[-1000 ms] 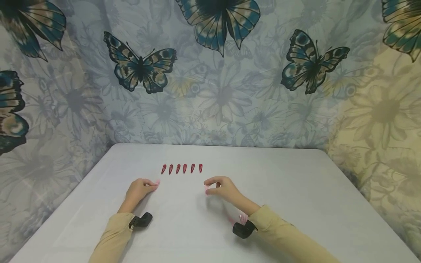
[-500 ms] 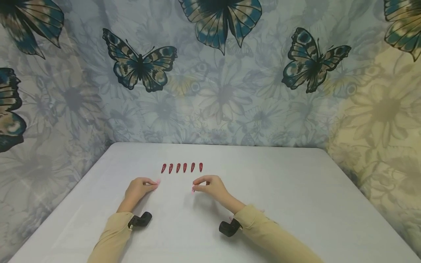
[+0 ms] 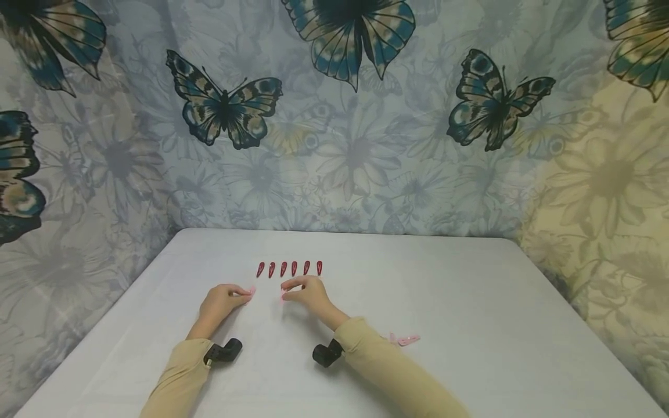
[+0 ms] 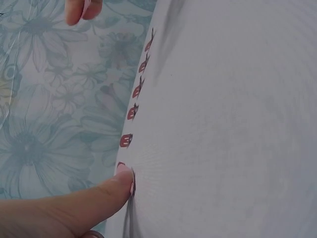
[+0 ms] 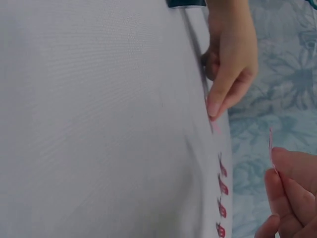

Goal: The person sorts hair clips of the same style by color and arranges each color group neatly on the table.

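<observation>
Left hand [image 3: 219,302] and right hand [image 3: 310,293], both in narrow pinching grips, on the near side of a row of six dark red, glossy, teardrop-shaped hair clips [image 3: 294,268].
Just nearer than the row's left end, the left hand holds a small pale pink hair clip [image 3: 252,291] between thumb and fingers, low over the smooth white tabletop [image 3: 470,290]. Nearer than the row's middle, the right hand pinches a thin pink hair clip [image 5: 270,141] by one end, raised off the surface. Loose pink hair clips [image 3: 409,340] lie to the row's right and closer to the person, beside the tan right sleeve [image 3: 397,371]. Beyond the row rises a grey-blue floral backdrop [image 3: 355,174] printed with butterflies.
</observation>
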`<state>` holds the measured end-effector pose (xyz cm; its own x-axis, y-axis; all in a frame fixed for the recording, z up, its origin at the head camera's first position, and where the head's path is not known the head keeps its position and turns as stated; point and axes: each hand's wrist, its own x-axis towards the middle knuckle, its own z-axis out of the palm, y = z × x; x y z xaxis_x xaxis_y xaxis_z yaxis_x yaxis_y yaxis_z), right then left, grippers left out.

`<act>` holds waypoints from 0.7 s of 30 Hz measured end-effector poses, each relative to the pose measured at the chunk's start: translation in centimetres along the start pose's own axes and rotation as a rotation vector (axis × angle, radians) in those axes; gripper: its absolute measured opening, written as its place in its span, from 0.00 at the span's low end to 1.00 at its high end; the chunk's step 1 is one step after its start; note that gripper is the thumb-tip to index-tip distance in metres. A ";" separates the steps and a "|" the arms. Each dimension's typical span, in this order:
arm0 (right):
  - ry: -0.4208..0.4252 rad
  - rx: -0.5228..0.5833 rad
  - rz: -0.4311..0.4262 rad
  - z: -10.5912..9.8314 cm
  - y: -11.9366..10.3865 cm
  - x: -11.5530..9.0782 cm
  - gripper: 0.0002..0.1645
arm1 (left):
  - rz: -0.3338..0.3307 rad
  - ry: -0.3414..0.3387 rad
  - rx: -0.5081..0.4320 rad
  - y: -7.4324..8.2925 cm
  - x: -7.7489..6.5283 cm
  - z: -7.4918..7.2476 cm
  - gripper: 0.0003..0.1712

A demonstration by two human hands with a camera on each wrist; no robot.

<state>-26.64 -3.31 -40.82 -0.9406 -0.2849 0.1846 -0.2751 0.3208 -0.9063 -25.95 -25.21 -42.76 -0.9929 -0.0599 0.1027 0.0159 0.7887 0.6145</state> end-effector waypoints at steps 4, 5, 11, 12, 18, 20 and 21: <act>0.019 -0.027 0.007 1.3 0.4 0.8 0.08 | -0.021 -0.015 0.003 0.0 0.0 0.1 0.13; 0.024 -0.029 0.008 1.5 0.4 1.0 0.08 | -0.027 -0.016 0.004 0.0 0.0 0.1 0.13; 0.055 -0.028 0.024 2.8 0.9 1.7 0.09 | -0.027 -0.017 0.009 -0.2 0.1 0.3 0.12; 0.056 -0.026 0.028 3.0 0.9 1.8 0.09 | -0.025 -0.019 0.010 -0.2 0.1 0.4 0.12; 0.060 -0.023 0.026 4.2 1.0 2.8 0.09 | -0.029 -0.001 0.018 -0.6 0.2 0.3 0.13; 0.082 -0.046 0.031 4.5 1.1 3.1 0.09 | -0.019 0.007 0.016 -0.6 0.3 0.2 0.13; 0.096 -0.053 0.029 4.6 1.2 3.3 0.09 | -0.014 0.007 0.015 -0.6 0.3 0.2 0.13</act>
<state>-29.10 -8.04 -43.06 -0.9623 -0.1879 0.1968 -0.2555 0.3753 -0.8910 -26.31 -25.54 -43.26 -0.9921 -0.0755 0.1000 0.0003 0.7967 0.6044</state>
